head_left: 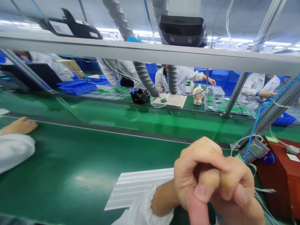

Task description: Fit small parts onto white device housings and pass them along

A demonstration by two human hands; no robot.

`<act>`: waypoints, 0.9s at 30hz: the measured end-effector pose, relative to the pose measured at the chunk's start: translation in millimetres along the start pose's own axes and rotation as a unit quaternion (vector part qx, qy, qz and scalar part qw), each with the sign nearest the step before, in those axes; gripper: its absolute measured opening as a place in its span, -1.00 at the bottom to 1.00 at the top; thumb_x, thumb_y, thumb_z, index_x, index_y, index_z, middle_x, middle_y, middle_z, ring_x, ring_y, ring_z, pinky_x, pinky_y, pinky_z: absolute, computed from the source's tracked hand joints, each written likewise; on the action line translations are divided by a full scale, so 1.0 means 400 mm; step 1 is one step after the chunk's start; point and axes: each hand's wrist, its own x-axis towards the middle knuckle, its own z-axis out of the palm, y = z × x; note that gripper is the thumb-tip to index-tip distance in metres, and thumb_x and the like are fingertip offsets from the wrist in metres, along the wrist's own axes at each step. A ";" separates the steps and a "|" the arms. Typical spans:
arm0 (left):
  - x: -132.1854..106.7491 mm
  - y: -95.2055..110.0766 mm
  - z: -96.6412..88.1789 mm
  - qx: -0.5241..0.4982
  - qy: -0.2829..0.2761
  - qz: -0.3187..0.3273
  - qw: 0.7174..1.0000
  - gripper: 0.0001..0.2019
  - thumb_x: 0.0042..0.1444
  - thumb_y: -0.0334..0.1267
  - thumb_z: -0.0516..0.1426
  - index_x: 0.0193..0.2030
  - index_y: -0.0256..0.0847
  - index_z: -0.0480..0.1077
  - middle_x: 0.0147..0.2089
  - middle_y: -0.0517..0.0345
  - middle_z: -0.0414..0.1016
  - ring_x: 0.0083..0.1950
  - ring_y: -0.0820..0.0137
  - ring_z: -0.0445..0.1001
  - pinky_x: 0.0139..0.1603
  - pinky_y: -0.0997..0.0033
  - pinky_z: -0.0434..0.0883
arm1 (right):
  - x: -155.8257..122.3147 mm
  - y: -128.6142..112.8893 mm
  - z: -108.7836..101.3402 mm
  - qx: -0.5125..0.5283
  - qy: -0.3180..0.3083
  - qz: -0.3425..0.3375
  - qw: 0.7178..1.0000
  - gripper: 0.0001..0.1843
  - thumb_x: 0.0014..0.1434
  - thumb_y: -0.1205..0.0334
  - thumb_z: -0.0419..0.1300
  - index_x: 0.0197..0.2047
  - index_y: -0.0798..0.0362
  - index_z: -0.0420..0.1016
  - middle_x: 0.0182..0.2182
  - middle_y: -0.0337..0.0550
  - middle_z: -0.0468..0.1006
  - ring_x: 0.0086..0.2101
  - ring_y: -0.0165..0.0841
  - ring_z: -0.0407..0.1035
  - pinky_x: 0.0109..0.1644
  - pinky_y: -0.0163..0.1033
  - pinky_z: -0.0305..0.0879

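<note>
My left hand [199, 168], in a white sleeve, is raised close to the camera at the lower right, its fingers curled. Pressed against it is my right hand [243, 190], which is bent closed too. The fingers of both hands meet and overlap, and whatever may be between them is hidden. Below and left of them, a white sheet with rows of jagged-edged strips [138, 186] lies on the green bench top [77, 168], partly covered by my left wrist and sleeve.
Another person's hand [20, 125] reaches in at the far left. A handheld meter [254, 150] with cables and a red-brown box [278, 175] stand at the right. A metal shelf rail [140, 51] crosses above. Behind it are co-workers, a small fan [198, 95] and blue trays [78, 87].
</note>
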 end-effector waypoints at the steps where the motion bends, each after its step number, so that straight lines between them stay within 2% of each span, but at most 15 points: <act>1: -0.001 -0.002 -0.005 0.005 -0.004 -0.002 1.000 -0.39 0.40 0.44 0.14 -0.01 -0.09 0.66 -0.33 0.09 0.52 -0.25 0.29 0.56 -0.16 0.29 0.64 | 0.002 0.002 0.003 0.003 -0.004 -0.011 1.000 -0.74 0.45 -0.02 0.29 -0.28 -0.14 0.54 -0.47 -0.19 0.68 -0.44 -0.15 0.50 0.02 0.17 0.53; 6: -0.015 -0.013 -0.015 0.033 -0.018 -0.001 0.999 -0.32 0.41 0.48 0.11 0.09 -0.11 0.65 -0.24 0.08 0.53 -0.19 0.27 0.57 -0.08 0.29 0.67 | 0.004 0.012 0.015 -0.030 0.014 -0.031 0.999 -0.76 0.46 -0.04 0.26 -0.26 -0.18 0.48 -0.54 -0.26 0.62 -0.49 -0.17 0.45 0.00 0.16 0.56; 10: -0.023 -0.015 -0.009 0.047 -0.001 0.011 0.999 -0.34 0.45 0.46 0.10 0.17 -0.07 0.66 -0.12 -0.01 0.55 -0.02 0.16 0.60 -0.04 0.23 0.68 | -0.005 0.030 0.014 -0.061 0.060 -0.030 0.996 -0.64 0.42 -0.23 0.26 -0.28 -0.20 0.44 -0.58 -0.26 0.55 -0.46 -0.13 0.48 0.02 0.19 0.57; 14: -0.024 -0.010 -0.013 0.064 -0.001 -0.002 0.998 -0.41 0.53 0.35 0.10 0.23 -0.08 0.65 -0.06 -0.03 0.53 0.08 0.13 0.58 0.06 0.15 0.66 | 0.002 0.042 0.011 -0.045 0.039 -0.041 0.997 -0.55 0.39 -0.34 0.26 -0.32 -0.19 0.39 -0.62 -0.24 0.45 -0.38 -0.04 0.58 -0.05 0.16 0.59; 17: -0.019 -0.016 -0.014 0.048 0.002 0.000 0.999 -0.44 0.55 0.32 0.08 0.19 -0.08 0.64 -0.09 0.00 0.51 -0.01 0.19 0.58 0.02 0.19 0.66 | 0.016 0.037 0.015 -0.008 0.019 -0.069 0.997 -0.58 0.40 -0.23 0.27 -0.35 -0.18 0.33 -0.68 -0.31 0.28 -0.36 -0.02 0.63 -0.11 0.09 0.61; 21: -0.012 -0.036 -0.005 0.017 0.010 0.007 1.000 -0.38 0.46 0.44 0.09 0.05 -0.08 0.63 -0.18 0.05 0.49 -0.14 0.27 0.57 -0.08 0.28 0.66 | 0.035 0.023 0.016 0.034 -0.016 -0.080 0.996 -0.55 0.41 -0.06 0.26 -0.44 -0.12 0.23 -0.69 -0.35 0.17 -0.38 -0.11 0.65 -0.14 -0.02 0.58; 24: -0.012 -0.042 -0.002 -0.009 0.010 0.012 1.000 -0.41 0.40 0.45 0.16 0.00 -0.07 0.62 -0.23 0.09 0.48 -0.18 0.29 0.56 -0.12 0.32 0.65 | 0.042 0.023 0.012 0.044 -0.036 -0.083 0.995 -0.50 0.43 -0.04 0.22 -0.48 -0.09 0.18 -0.70 -0.36 0.12 -0.42 -0.16 0.64 -0.16 -0.05 0.56; 27: -0.009 -0.038 -0.014 -0.015 -0.012 0.004 1.000 -0.47 0.45 0.38 0.16 -0.02 -0.07 0.63 -0.23 0.08 0.51 -0.17 0.29 0.57 -0.12 0.34 0.64 | 0.041 0.023 0.009 0.042 -0.032 -0.095 0.994 -0.49 0.44 -0.04 0.22 -0.50 -0.09 0.18 -0.72 -0.37 0.09 -0.46 -0.16 0.61 -0.21 -0.06 0.53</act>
